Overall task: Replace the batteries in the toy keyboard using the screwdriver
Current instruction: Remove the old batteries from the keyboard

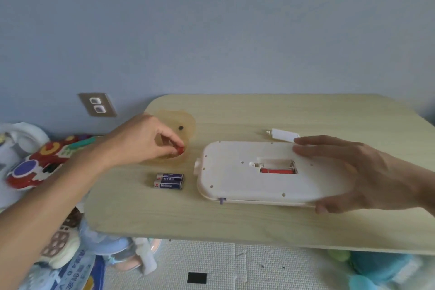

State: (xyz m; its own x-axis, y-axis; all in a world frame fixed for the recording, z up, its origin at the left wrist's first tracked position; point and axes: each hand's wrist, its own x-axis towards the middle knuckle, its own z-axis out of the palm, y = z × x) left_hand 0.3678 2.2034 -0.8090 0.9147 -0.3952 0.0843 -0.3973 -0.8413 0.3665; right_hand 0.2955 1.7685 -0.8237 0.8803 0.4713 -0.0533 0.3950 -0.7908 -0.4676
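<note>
1. Head view: I see the left hand [150,141] pinching a red battery [180,150] over the amber dish [187,122] near the tabletop's [235,221] far-left corner.
2. The right hand [353,172] lies spread on the toy keyboard [235,172], which sits face down mid-tabletop; its open compartment [275,162] holds a red cell [276,170].
3. Two blue batteries [169,181] lie just left of the keyboard.

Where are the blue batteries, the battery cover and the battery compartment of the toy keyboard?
blue batteries [168,185], head view, label of the nearer one.
battery cover [284,135], head view, middle of its white top.
battery compartment [275,162], head view, its empty far slot.
</note>
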